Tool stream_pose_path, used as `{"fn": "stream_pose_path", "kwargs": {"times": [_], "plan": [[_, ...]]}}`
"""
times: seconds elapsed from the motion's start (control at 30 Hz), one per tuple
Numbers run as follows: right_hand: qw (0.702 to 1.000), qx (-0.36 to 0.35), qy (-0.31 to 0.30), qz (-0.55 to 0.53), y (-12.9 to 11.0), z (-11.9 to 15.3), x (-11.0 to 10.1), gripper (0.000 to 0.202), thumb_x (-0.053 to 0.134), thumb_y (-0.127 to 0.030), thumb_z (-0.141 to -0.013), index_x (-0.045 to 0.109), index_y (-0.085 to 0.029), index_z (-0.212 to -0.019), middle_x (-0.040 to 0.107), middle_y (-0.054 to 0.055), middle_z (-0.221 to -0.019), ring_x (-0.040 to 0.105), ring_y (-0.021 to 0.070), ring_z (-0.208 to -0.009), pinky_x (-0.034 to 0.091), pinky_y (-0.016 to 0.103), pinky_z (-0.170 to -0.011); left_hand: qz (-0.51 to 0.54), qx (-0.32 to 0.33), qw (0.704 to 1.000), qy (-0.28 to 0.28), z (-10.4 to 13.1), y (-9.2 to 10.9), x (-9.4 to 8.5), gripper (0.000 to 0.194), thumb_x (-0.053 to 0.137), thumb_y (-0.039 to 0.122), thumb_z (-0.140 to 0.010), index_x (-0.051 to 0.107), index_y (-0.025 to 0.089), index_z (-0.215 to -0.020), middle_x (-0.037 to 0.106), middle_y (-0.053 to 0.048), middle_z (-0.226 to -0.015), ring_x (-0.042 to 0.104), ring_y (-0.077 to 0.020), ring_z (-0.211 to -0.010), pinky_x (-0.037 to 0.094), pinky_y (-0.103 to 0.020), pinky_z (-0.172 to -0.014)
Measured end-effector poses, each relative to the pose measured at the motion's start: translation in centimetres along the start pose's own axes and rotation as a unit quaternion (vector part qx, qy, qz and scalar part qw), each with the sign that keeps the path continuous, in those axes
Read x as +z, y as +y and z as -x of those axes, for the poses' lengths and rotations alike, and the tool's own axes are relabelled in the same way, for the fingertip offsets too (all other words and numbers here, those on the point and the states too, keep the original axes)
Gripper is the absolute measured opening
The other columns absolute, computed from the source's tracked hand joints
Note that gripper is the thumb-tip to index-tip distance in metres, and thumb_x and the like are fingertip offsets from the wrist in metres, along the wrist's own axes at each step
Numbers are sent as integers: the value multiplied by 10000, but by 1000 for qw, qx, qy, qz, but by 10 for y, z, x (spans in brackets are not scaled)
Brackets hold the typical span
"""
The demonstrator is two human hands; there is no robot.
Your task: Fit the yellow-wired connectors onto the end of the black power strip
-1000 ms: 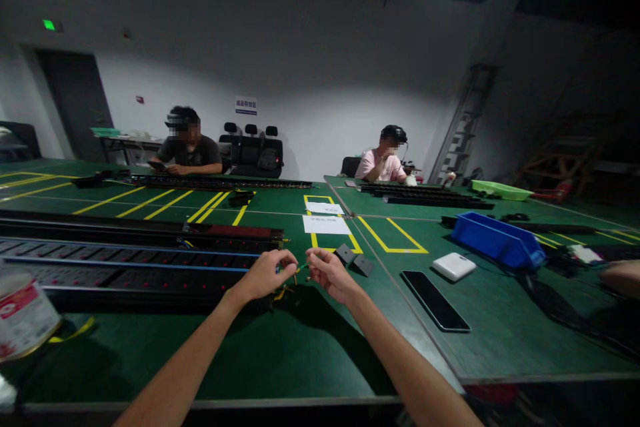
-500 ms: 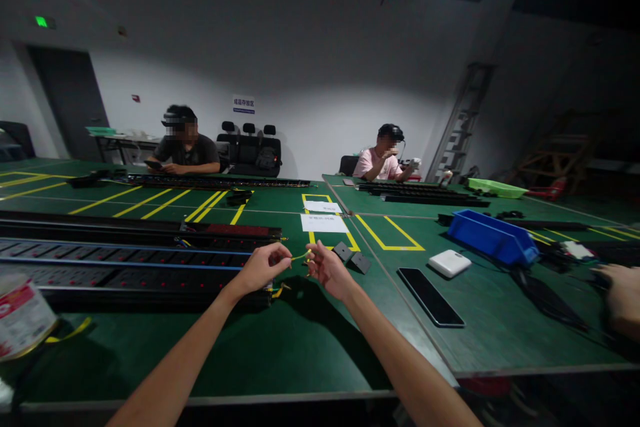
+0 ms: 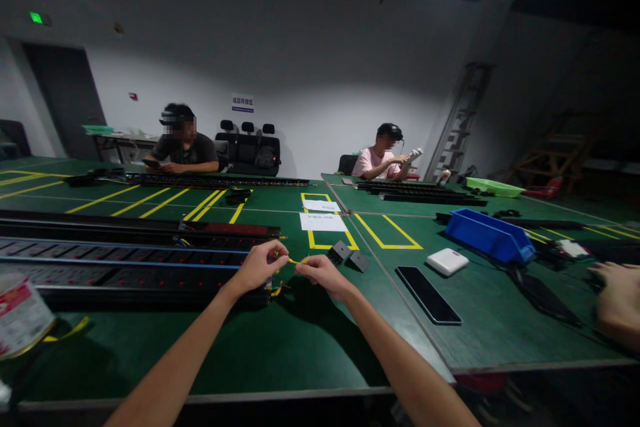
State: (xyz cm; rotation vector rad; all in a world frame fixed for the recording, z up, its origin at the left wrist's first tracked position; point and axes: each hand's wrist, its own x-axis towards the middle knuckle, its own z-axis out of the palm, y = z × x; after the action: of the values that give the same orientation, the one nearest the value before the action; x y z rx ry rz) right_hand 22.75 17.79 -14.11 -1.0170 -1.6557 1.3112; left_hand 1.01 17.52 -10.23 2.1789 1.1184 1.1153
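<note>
A thin yellow-green wire [image 3: 293,261] runs between my two hands, just past the right ends of the long black socket strips [image 3: 150,273]. My left hand [image 3: 261,267] pinches the wire at its left, close over the strip ends. On the other side my right hand [image 3: 323,273] has its fingers closed on the wire's right part; the tip is hidden by the fingers. Below my left hand, short yellow wires [image 3: 277,290] stick out of a strip end. Two small black blocks [image 3: 347,256] lie on the green table [image 3: 310,353] beyond my right hand.
A phone [image 3: 429,295], a white box-like device [image 3: 447,261] and a blue bin [image 3: 490,237] stand to the right. Another person's hand [image 3: 620,300] is at the right edge. A labelled tub [image 3: 23,317] sits at left. Two people [image 3: 185,147] sit across the table.
My right hand's fingers, spread near the wire before, have closed on it and moved slightly left and down. My left hand keeps its pinch. Across the table, the right-hand person's hands have shifted.
</note>
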Motion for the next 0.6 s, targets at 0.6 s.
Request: {"fn": "stream_pose_path", "kwargs": {"times": [0.6], "plan": [[959,65,252,-111,15,-14,-18,316,689,-458,-714,540,-191,-637,356,-91,-488,257,48,-400,155,193,-371,75,-50,995,30,-3,-6,2,237,670,374,-806,674,182,-945,682,-40,-860,615,-160,-742,482,-282,-692]]}}
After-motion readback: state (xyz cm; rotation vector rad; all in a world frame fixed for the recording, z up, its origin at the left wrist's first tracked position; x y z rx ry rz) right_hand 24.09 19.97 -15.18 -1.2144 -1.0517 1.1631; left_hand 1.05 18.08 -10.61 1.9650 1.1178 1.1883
